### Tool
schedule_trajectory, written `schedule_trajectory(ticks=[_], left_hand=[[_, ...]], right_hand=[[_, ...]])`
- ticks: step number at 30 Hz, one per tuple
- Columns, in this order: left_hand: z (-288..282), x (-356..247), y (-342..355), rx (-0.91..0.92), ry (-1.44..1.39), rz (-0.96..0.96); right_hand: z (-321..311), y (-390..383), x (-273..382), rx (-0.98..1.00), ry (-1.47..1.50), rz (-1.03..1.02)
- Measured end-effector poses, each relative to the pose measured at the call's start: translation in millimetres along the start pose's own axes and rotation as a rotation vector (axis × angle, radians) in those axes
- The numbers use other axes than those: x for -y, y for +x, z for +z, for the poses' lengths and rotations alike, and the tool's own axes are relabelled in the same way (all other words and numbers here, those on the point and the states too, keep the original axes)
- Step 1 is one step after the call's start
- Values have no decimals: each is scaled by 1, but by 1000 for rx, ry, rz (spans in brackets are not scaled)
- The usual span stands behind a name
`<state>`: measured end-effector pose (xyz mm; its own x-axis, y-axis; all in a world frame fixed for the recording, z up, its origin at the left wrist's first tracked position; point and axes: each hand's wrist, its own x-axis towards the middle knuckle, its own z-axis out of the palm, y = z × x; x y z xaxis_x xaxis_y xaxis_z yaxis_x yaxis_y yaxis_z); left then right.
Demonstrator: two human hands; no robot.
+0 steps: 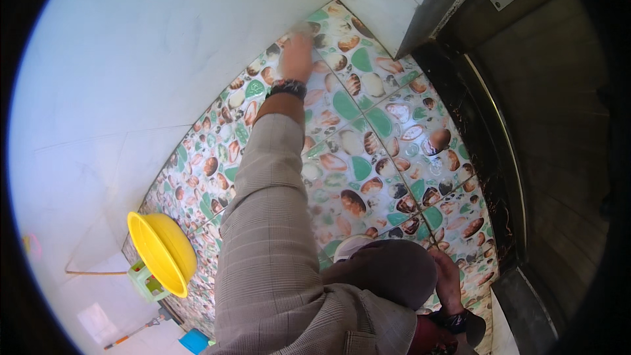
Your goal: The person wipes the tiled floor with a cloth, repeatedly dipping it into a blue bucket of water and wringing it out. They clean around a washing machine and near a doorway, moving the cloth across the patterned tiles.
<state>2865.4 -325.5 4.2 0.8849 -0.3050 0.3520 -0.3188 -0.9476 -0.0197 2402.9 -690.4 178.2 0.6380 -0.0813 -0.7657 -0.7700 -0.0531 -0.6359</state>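
My left hand (297, 58) reaches far forward over the pebble-patterned tile floor (345, 151), close to the foot of the pale wall. A dark patterned band circles its wrist, below a grey checked sleeve. Motion smears its fingers, so I cannot make out whether they hold anything. My right hand (449, 281) is at the lower right, against the side of my bent, dark-clad knee (394, 273). It wears a dark band too, and its fingers are mostly hidden. Part of a white object (351, 247) shows beyond the knee; its kind is unclear.
A yellow basin (169, 253) rests tilted on a light green stool (146, 281) at the left. A blue object (194, 340) and a long-handled tool (135, 332) are at the lower left. A dark door (552, 92) bounds the right side, and a pale wall (171, 46) the left.
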Motion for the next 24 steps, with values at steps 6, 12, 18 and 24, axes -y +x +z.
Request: schedule_trajectory(ticks=[6,12,18,24], left_hand=[[-16,-17,-32,-104,-103,-187],[-16,-95,-31,21,-65,-131],[-65,-141,-104,211,-327,128],[-134,-160,-220,412,-444,379]], right_hand=[[0,-2,-4,-4,-4,-10],[1,-18,-7,36,14,-43],[0,-34,9,17,77,-102],[-10,-70,15,-19,94,-216]])
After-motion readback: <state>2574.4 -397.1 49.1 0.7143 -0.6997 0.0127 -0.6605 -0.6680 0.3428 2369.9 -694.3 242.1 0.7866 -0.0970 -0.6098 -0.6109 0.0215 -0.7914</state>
